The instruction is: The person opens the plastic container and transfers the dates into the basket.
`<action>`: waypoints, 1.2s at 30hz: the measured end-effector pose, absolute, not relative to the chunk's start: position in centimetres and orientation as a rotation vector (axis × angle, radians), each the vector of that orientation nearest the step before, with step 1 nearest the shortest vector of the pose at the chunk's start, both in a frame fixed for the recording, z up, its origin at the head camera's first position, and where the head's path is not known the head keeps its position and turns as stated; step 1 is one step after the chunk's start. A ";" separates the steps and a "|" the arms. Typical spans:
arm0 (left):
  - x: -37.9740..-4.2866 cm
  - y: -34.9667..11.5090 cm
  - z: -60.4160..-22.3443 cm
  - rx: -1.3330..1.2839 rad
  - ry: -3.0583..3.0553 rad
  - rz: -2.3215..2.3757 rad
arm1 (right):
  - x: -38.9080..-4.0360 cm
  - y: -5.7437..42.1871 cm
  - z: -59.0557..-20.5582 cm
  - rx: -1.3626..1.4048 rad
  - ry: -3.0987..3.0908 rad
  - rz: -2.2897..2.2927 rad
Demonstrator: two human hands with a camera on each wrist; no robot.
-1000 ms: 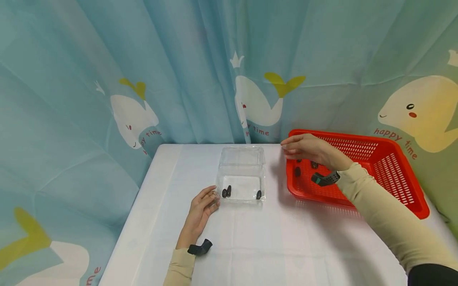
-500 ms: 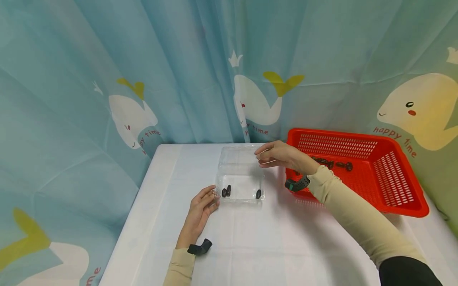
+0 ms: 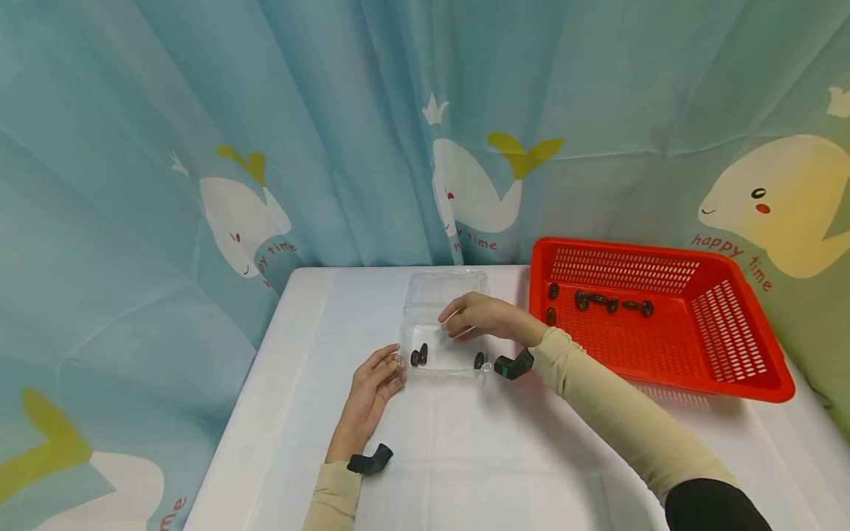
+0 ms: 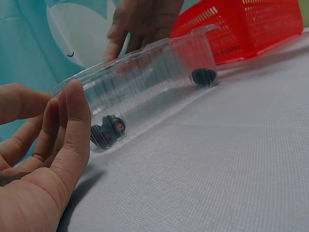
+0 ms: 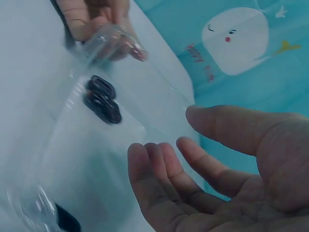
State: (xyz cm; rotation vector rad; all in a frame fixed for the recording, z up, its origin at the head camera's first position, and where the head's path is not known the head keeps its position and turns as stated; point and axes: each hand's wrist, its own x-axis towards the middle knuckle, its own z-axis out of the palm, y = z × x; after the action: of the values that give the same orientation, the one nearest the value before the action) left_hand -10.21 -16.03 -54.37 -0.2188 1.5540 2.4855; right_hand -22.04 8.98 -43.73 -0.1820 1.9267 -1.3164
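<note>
A clear plastic clamshell box (image 3: 454, 335) stands on the table with its lid laid back. Inside it are dark, glossy oval pieces that look like dates: a pair (image 3: 419, 355) at the near left corner and a single date (image 3: 479, 361) at the near right. My left hand (image 3: 373, 387) pinches the box's left rim; the thumb and fingers meet there in the left wrist view. My right hand (image 3: 491, 318) hovers over the box's open tray. In the right wrist view, its thumb and fingers (image 5: 227, 164) are spread apart, with nothing seen between them.
A red perforated basket (image 3: 671, 361) stands at the right, with several dark dates (image 3: 598, 299) in its left and back part. A white cloth (image 3: 465, 457) covers the table. Behind hangs a blue curtain (image 3: 358, 133) printed with whales.
My right hand has moved left and nearer, from above the red basket's left side to above the clear box. The basket's dates are now uncovered. My left hand has stayed at the box.
</note>
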 end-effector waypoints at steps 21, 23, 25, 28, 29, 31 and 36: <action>-10.3 -16.1 -54.4 -0.196 1.553 2.479 | -19.6 2.4 -48.3 -0.303 2.333 -1.231; -10.3 -16.1 -54.4 -0.193 1.550 2.480 | -19.3 2.1 -48.5 -0.352 2.407 -1.186; -10.3 -16.1 -54.4 -0.193 1.551 2.481 | -19.2 1.8 -48.7 -0.397 2.467 -1.148; -10.3 -16.1 -54.4 -0.193 1.565 2.474 | -18.9 1.6 -48.8 -0.436 2.515 -1.126; -10.3 -16.1 -54.4 -0.200 1.566 2.474 | -18.8 1.6 -48.8 -0.445 2.524 -1.126; -10.3 -16.1 -54.4 -0.212 1.564 2.475 | -18.6 1.5 -48.8 -0.458 2.534 -1.127; -10.4 -16.0 -54.4 -0.236 1.551 2.481 | -18.4 1.4 -48.8 -0.491 2.555 -1.123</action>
State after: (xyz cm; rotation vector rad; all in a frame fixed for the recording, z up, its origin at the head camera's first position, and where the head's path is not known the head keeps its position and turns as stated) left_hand -10.41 -15.99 -54.39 -0.2362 1.5509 2.4812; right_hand -18.42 1.41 -48.80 -0.4908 2.5551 -1.1229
